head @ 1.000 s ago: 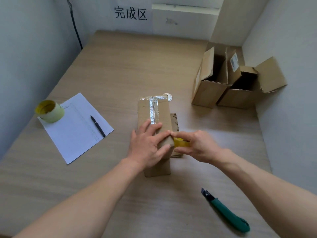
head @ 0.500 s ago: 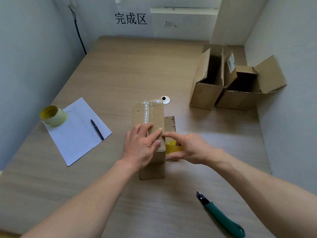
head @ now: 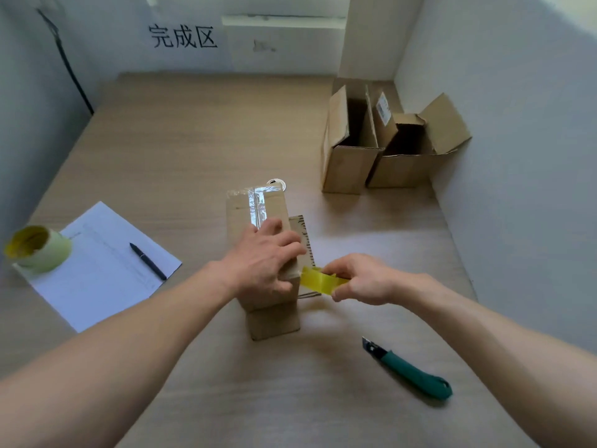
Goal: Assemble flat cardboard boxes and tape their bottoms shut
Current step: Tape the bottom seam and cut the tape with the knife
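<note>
Pulling away to the right now, the right hand (head: 365, 281) is drawing the yellow roll of packing tape (head: 323, 280) off the near end of the upturned brown cardboard box (head: 258, 253), where half a second back it was tucked tight against the box's side. It is pinching that roll in curled fingers, just beside the box's right edge. Meanwhile the left hand (head: 261, 263) is lying flat on the box's taped bottom, fingers straight, pressing it steady at the middle of the light wooden table (head: 193, 140). The box's long axis is running away from the person, with the shiny tape seam (head: 258, 208) along it, so the strip being stretched is leaving sideways, across that axis. Lying nearer the right hand, the green-handled utility knife (head: 410, 370) looks like the cutter to reach for next.
</note>
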The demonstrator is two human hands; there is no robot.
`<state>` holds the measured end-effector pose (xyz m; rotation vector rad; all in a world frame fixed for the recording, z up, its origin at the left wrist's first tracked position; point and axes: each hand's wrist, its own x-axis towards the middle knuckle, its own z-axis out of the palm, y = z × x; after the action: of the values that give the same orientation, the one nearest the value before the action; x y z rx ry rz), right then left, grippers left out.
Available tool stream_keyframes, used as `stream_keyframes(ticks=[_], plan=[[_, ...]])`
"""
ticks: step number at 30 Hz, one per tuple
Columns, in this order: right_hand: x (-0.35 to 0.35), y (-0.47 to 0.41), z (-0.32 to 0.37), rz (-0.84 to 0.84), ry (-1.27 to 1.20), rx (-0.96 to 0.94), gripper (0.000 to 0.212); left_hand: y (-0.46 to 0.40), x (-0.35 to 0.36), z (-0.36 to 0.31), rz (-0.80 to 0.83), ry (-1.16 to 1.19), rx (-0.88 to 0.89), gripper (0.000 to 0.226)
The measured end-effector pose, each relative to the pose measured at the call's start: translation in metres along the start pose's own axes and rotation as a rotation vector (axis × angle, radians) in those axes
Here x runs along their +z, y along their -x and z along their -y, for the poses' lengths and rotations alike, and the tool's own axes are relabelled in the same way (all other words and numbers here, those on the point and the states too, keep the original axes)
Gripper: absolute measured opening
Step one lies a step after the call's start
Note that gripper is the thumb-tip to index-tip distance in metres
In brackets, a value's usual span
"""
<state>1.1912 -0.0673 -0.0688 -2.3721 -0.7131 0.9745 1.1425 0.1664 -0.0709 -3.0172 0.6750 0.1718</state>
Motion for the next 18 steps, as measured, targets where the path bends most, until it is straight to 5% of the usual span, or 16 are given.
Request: stream_keyframes(ticks=[4, 11, 14, 18], plan=[[0.008, 0.009, 0.003, -0.074, 0.074, -0.003, 0.04, -0.004, 0.002, -0.007, -0.117, 0.106, 0.004, 0.05], [-0.004, 0.024, 0.016, -0.025, 0.359, -0.08, 0.036, 0.006, 0.007, -0.022, -0.166, 0.299, 0.066, 0.062], [-0.005, 0.023, 0.023, -0.165, 0.569, -0.171, 0.02, 0.004, 0.002, -0.026, -0.18, 0.339, 0.031, 0.058], [-0.009, 0.017, 0.029, -0.291, 0.676, -0.232, 0.024, -0.006, -0.006, -0.032, -0.094, 0.304, -0.012, 0.063]])
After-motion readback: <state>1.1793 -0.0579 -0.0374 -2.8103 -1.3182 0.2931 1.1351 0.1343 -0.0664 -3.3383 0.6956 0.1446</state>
